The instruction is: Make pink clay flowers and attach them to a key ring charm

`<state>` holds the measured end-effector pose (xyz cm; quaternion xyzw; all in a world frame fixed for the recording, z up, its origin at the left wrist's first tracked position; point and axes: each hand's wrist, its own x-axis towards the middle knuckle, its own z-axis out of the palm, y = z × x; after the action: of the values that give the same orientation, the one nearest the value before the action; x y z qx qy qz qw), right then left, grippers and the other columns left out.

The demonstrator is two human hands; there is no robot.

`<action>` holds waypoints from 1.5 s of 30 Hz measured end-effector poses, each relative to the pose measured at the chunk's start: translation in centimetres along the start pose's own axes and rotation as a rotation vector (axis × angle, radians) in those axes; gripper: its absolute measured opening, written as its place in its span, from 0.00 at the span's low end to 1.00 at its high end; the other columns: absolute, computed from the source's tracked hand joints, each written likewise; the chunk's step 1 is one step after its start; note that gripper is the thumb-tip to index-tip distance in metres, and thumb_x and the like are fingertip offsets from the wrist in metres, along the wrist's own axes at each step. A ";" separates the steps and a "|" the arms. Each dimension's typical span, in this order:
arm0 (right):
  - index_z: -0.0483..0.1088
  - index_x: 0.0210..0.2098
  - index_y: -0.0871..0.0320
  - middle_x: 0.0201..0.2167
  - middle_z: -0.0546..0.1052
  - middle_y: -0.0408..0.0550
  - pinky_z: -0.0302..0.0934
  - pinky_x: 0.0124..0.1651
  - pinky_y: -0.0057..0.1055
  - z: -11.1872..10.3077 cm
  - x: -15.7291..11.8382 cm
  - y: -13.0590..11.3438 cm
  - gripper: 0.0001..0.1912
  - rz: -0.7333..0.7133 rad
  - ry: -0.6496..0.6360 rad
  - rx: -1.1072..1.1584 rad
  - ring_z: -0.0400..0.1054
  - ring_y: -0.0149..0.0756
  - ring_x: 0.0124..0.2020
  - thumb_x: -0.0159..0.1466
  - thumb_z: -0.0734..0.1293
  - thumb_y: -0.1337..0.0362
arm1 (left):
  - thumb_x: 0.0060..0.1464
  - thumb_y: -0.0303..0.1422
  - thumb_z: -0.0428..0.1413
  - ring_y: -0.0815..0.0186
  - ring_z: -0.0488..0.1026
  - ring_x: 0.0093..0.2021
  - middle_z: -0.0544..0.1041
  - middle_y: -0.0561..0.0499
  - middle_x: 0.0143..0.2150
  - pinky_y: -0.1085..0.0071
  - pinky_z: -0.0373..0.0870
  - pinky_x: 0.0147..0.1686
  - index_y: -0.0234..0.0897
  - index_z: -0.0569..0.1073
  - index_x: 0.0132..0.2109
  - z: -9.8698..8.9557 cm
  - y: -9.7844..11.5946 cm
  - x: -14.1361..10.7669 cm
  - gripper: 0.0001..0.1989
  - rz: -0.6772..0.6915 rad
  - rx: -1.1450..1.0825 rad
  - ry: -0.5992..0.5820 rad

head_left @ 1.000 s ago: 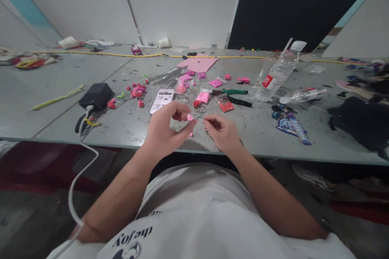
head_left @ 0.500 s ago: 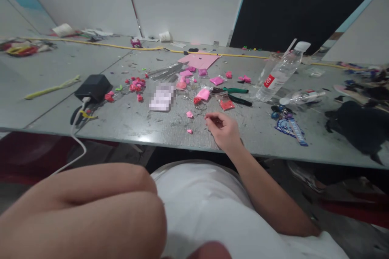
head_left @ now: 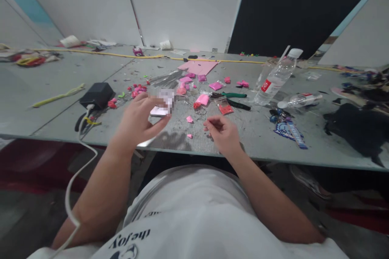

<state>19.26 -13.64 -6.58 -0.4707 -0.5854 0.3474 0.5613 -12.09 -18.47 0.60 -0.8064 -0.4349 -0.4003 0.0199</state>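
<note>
My left hand point(head_left: 138, 119) hovers over the table's front part with thumb and fingers apart, nothing seen in it. Its fingertips overlap a pale rectangular item point(head_left: 165, 99), which is blurred out. My right hand point(head_left: 221, 131) rests near the front edge, thumb and fingertips pinched together; whatever they hold is too small to make out. Two small pink clay pieces point(head_left: 189, 119) lie to its left. Just beyond it are a red dotted clay piece point(head_left: 197, 105) by a wire loop, a bag of pink clay point(head_left: 202, 99) and a bag of red clay point(head_left: 225, 106).
Green-handled pliers point(head_left: 234, 95) lie behind the bags. A water bottle point(head_left: 278, 77) stands to the right, another bottle point(head_left: 300, 100) on its side. Leftward are red and pink clay flowers point(head_left: 136, 90) and a black power adapter point(head_left: 96, 96) with a white cable. Thin wires point(head_left: 165, 79) lie further back.
My left hand has come down from close to the camera to above the table beside the pale item, its fingers now apart. My right hand stays pinched in nearly the same place.
</note>
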 end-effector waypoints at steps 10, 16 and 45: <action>0.78 0.38 0.54 0.31 0.84 0.47 0.74 0.36 0.35 0.0 0.1 -0.2 0.10 -0.045 -0.061 -0.117 0.80 0.39 0.32 0.67 0.73 0.54 | 0.59 0.49 0.61 0.56 0.76 0.38 0.80 0.46 0.40 0.62 0.69 0.39 0.40 0.72 0.42 6.1 -8.1 6.9 0.17 -0.823 -0.047 -0.095; 0.78 0.37 0.55 0.31 0.84 0.48 0.73 0.37 0.36 -0.2 0.1 -0.4 0.11 -0.028 -0.069 -0.138 0.80 0.40 0.32 0.66 0.73 0.54 | 0.49 0.52 0.68 0.53 0.76 0.36 0.80 0.45 0.35 0.63 0.65 0.35 0.40 0.72 0.36 6.6 -9.3 10.2 0.22 -0.896 0.118 -0.358; 0.81 0.38 0.54 0.29 0.84 0.48 0.72 0.35 0.37 -0.2 0.0 -0.3 0.12 -0.029 -0.075 -0.108 0.79 0.42 0.31 0.66 0.74 0.52 | 0.63 0.43 0.58 0.63 0.72 0.32 0.76 0.51 0.33 0.66 0.70 0.36 0.41 0.70 0.39 11.4 0.7 4.9 0.11 -0.414 -0.270 0.049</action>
<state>19.41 -13.78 -6.27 -0.4784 -0.6306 0.3244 0.5179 -2.99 -11.24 -3.67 -0.6856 -0.5326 -0.4697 -0.1598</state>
